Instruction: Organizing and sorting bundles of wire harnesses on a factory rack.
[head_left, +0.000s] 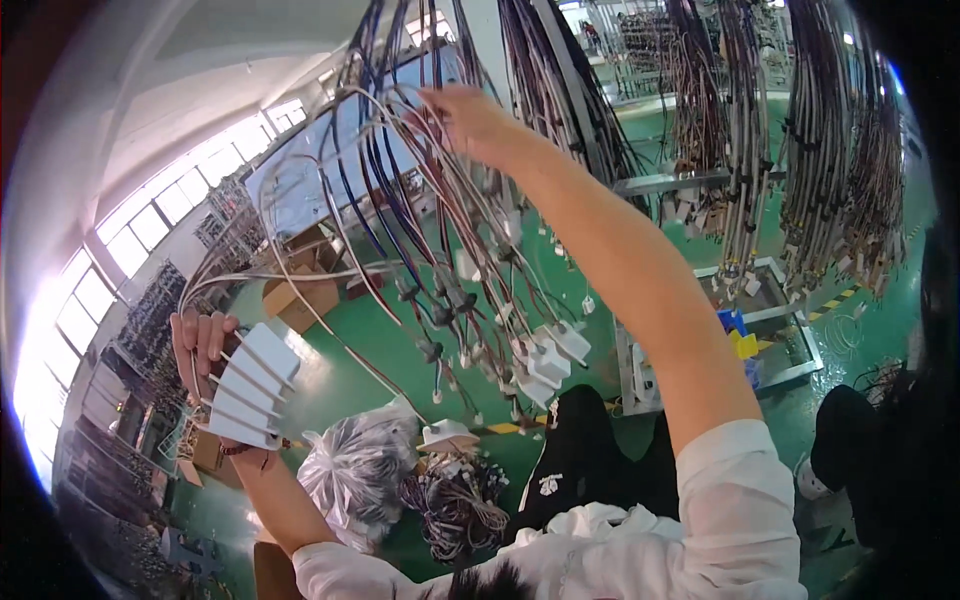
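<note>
My left hand [203, 345] is raised at the left and grips a fan of several flat white plug-like connectors [248, 392] whose thin wires run up and to the right. My right hand [468, 118] is lifted high at the top middle, its fingers closed on a bunch of looping wires [400, 200]. That wire bundle hangs down between my arms, ending in several white connectors [545, 360] and small dark fittings. A white sleeve covers my right upper arm at the bottom right.
Thick bundles of wire harnesses [830, 150] hang from racks at the top right. On the green floor lie a clear plastic bag [355, 465], a pile of wires [460, 505], cardboard boxes [300, 295] and a metal frame cart [770, 330].
</note>
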